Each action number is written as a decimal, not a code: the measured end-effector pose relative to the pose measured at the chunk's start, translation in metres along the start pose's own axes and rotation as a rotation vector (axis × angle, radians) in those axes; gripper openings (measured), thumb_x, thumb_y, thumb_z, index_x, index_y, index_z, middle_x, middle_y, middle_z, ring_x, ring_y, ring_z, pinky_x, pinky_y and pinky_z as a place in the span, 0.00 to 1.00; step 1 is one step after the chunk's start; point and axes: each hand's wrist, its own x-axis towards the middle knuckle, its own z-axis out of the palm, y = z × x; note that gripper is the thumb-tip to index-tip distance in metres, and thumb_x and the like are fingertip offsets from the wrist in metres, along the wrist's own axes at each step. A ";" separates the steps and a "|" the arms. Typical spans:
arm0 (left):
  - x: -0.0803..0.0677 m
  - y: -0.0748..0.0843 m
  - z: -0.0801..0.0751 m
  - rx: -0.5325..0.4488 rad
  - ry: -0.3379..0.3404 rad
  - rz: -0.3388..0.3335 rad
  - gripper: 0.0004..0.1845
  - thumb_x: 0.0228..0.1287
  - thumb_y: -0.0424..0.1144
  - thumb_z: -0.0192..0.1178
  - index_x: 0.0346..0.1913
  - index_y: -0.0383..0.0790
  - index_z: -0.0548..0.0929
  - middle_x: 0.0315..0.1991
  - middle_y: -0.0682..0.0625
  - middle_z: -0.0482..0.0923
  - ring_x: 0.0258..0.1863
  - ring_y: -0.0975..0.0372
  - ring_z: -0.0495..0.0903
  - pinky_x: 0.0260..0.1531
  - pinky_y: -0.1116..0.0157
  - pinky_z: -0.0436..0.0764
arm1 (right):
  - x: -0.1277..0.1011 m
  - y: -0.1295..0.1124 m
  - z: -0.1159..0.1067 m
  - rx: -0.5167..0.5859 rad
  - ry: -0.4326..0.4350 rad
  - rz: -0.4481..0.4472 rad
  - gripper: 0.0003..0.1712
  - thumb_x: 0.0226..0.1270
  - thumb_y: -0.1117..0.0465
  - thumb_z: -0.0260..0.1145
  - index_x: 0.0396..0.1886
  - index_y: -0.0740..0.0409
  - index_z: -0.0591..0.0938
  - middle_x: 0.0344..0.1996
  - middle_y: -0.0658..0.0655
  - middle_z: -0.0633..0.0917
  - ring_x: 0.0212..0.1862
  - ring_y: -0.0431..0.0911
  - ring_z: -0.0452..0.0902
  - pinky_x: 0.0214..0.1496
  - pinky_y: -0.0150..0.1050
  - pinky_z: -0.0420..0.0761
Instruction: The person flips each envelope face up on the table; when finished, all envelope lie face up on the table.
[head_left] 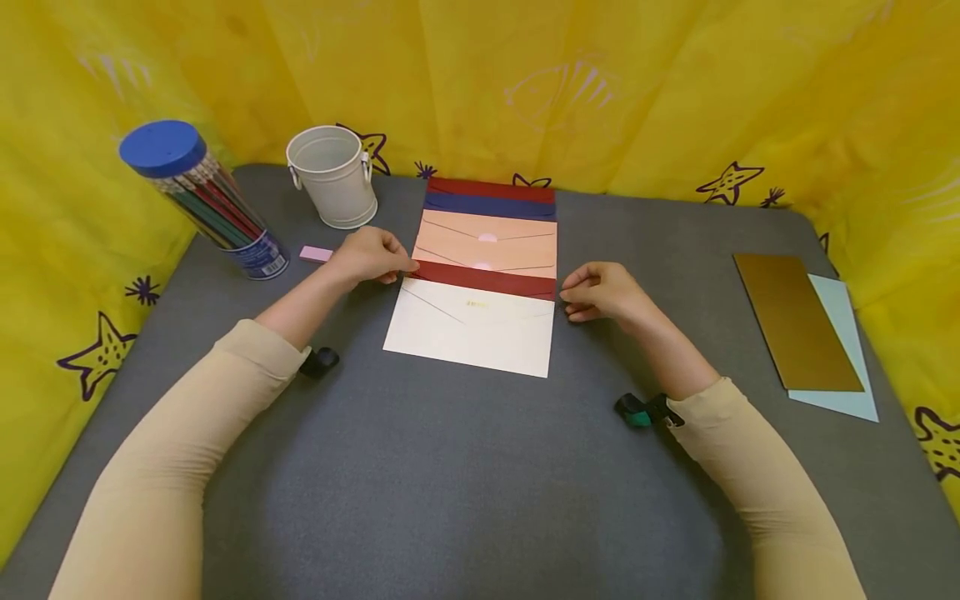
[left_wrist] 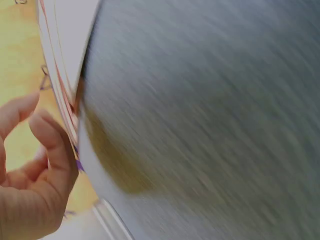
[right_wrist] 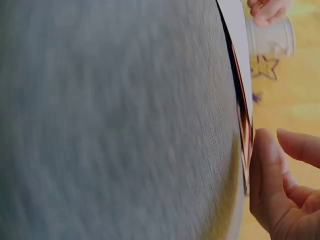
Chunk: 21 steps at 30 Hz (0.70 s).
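My left hand (head_left: pixel 371 254) sits at the left end of the dark red envelope (head_left: pixel 486 279), fingers curled with the tips pinching its edge. My right hand (head_left: pixel 603 292) is at the right end of the same envelope, fingers loosely curled and the tips touching that edge; whether this grip truly pinches it or only rests against it I cannot tell from above. The red envelope lies across the middle of the grey tabletop (head_left: pixel 465 467), in a fanned column of envelopes: a white envelope (head_left: pixel 472 327) overlaps its near side, two peach envelopes (head_left: pixel 487 242) lie beyond it, then a navy one (head_left: pixel 487 204) and another red one (head_left: pixel 491 188) at the far end. Only a narrow strip of each shows, so most of the one I touch is hidden.

The wrist views help little. The left one is blurred, showing my fingers (left_wrist: pixel 52 145) beside thin stacked paper edges seen end-on. The right one shows my thumb against the envelope edges, again only as slivers.

To the left stand a clear tub of pencils (head_left: pixel 206 200) with a blue lid and a white pail (head_left: pixel 333 175), with a small pink eraser (head_left: pixel 316 253) near them. At right a brown card (head_left: pixel 795 321) lies over a pale blue sheet (head_left: pixel 843 333), which is largely covered.
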 end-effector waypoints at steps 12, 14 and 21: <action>0.015 0.078 0.052 -0.286 -0.034 0.106 0.15 0.65 0.41 0.65 0.49 0.35 0.81 0.46 0.44 0.79 0.47 0.52 0.85 0.53 0.60 0.85 | -0.012 0.007 -0.045 -0.005 0.077 -0.069 0.22 0.68 0.65 0.65 0.56 0.73 0.71 0.31 0.42 0.82 0.35 0.35 0.83 0.43 0.31 0.87; 0.016 0.094 0.064 -0.333 -0.080 0.137 0.15 0.65 0.40 0.65 0.49 0.34 0.80 0.49 0.42 0.79 0.51 0.50 0.84 0.56 0.59 0.84 | -0.015 0.008 -0.055 -0.020 0.107 -0.074 0.23 0.69 0.64 0.65 0.57 0.72 0.71 0.32 0.40 0.82 0.36 0.34 0.83 0.43 0.30 0.86; 0.016 0.146 0.105 -0.523 -0.220 0.247 0.17 0.67 0.35 0.61 0.54 0.27 0.79 0.56 0.35 0.79 0.57 0.44 0.81 0.59 0.57 0.82 | -0.029 0.016 -0.093 -0.051 0.200 -0.097 0.21 0.69 0.59 0.65 0.56 0.66 0.74 0.33 0.33 0.80 0.37 0.29 0.82 0.43 0.25 0.85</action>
